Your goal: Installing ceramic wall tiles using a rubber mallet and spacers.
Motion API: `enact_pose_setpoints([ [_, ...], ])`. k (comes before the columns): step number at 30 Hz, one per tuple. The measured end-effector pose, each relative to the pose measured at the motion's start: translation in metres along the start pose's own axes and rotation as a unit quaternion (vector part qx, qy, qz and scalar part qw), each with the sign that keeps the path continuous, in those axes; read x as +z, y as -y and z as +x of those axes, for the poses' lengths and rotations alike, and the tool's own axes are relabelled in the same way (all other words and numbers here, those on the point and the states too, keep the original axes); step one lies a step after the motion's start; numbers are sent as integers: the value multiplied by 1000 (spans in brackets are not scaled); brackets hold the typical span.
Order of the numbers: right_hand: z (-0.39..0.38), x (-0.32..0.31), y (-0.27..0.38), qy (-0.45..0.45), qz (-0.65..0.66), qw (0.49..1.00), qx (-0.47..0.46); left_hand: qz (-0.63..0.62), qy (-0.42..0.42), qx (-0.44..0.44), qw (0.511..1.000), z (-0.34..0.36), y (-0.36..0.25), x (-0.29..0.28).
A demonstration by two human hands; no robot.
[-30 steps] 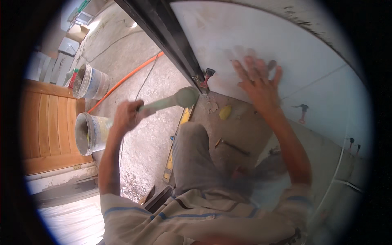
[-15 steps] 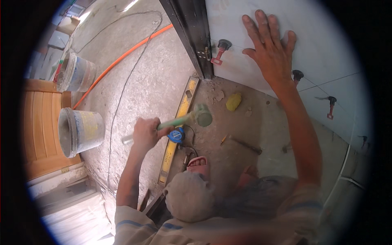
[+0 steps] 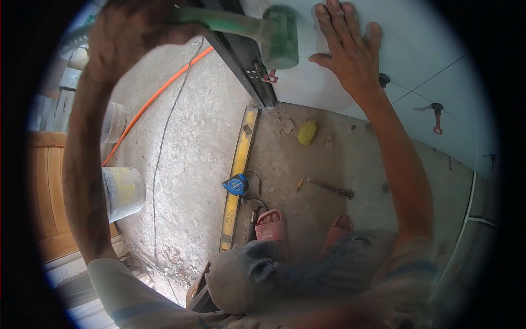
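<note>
My left hand (image 3: pixel 129 33) is raised at the upper left, closed around the handle of a green mallet (image 3: pixel 280 38). The mallet's head overlaps the pale wall tile (image 3: pixel 416 49) beside the dark metal post (image 3: pixel 241 60); whether it touches the tile I cannot tell. Flat against the same tile, my right hand (image 3: pixel 350 63) has its fingers spread. Just below the mallet head shows a red tile-levelling clip (image 3: pixel 270 77). More clips (image 3: pixel 437 116) with black knobs stand along the tile joints to the right of my right hand.
On the floor lie a yellow spirit level (image 3: pixel 239 159), a blue tape measure (image 3: pixel 235 185), a yellow lump (image 3: pixel 307 132) and a hammer-like tool (image 3: pixel 331 187). An orange hose (image 3: pixel 159 93) and a dark cable (image 3: pixel 164 137) run at left, near a bucket (image 3: pixel 123 192). My feet wear pink sandals (image 3: pixel 269 227).
My left hand has swung the mallet up and forward from above the spirit level to the tile beside the post. My right hand stays spread on the tile; the view has shifted slightly.
</note>
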State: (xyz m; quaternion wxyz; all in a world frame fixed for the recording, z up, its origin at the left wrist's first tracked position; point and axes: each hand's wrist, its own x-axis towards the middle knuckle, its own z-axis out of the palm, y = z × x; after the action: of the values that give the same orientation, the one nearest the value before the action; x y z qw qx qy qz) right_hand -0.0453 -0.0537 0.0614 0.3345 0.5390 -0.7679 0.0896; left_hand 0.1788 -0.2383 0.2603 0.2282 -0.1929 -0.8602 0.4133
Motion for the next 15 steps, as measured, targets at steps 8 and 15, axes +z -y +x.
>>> enact_pose_setpoints([
  [8, 38, 27, -7, -459, 80, 885, 11, 29, 50, -278, 959, -72, 1, -19],
  [15, 70, -23, -39, -555, 268, 786, 50, -417, 201, -699, 546, -122, -320, 17],
])
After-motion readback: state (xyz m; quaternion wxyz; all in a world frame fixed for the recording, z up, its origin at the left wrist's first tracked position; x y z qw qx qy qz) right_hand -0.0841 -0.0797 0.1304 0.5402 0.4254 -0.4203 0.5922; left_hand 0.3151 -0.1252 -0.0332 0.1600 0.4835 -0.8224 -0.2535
